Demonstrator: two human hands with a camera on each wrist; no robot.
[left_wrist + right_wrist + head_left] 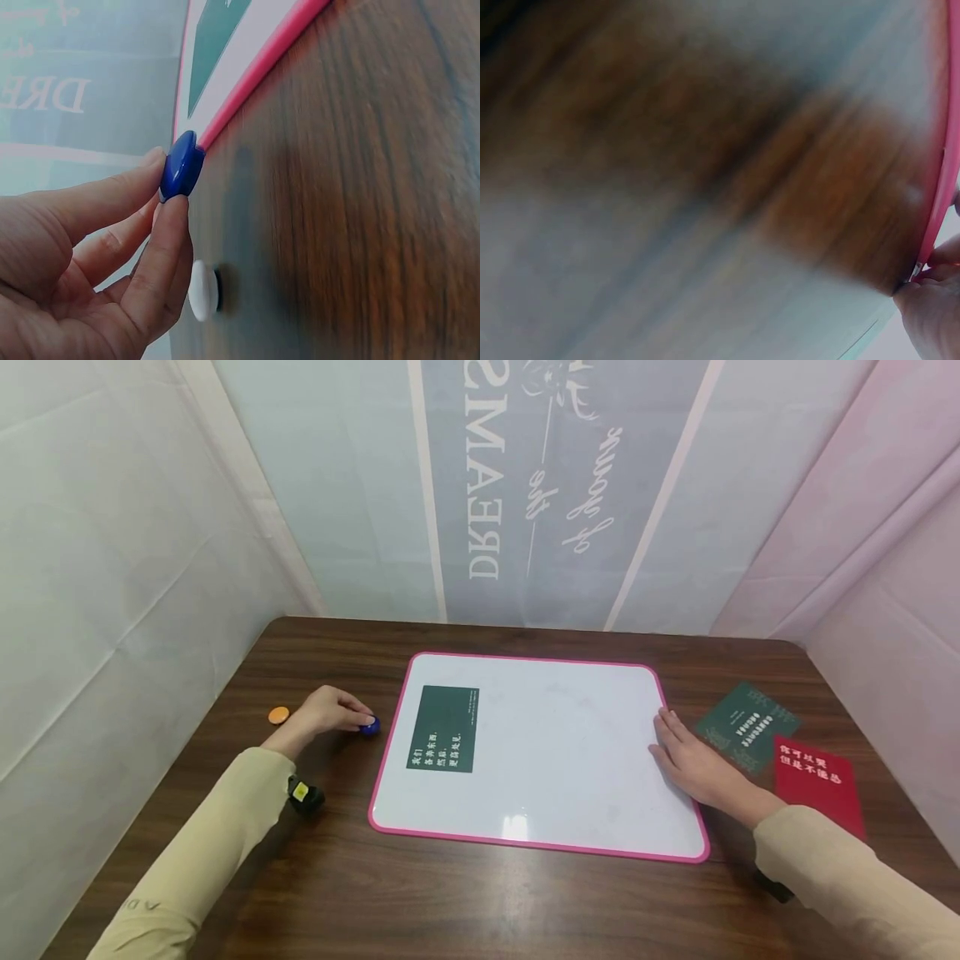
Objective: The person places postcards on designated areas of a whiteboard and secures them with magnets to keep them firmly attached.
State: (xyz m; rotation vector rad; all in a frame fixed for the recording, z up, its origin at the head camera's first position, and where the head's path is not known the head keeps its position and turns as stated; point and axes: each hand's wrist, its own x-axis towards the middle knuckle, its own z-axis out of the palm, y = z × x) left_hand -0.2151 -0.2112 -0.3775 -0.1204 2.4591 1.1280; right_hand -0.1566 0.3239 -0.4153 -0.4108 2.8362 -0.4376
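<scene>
My left hand [330,712] pinches a round blue magnet [181,163] between thumb and fingers, just left of the whiteboard. In the left wrist view a white round magnet [203,291] sits on the wood below those fingers. The pink-rimmed whiteboard [570,752] lies flat on the table, with a dark green card [450,735] printed in white characters on its left part. Across the board's right edge rests my right hand [693,764], fingers fairly straight and pointing away from me. The right wrist view catches only fingertips [937,304] at the pink rim.
An orange round magnet [278,715] lies left of my left hand. Right of the board are a green card [750,722] and a red card [825,789], slightly overlapping. The brown wooden table [480,902] ends at a printed curtain [540,493] behind.
</scene>
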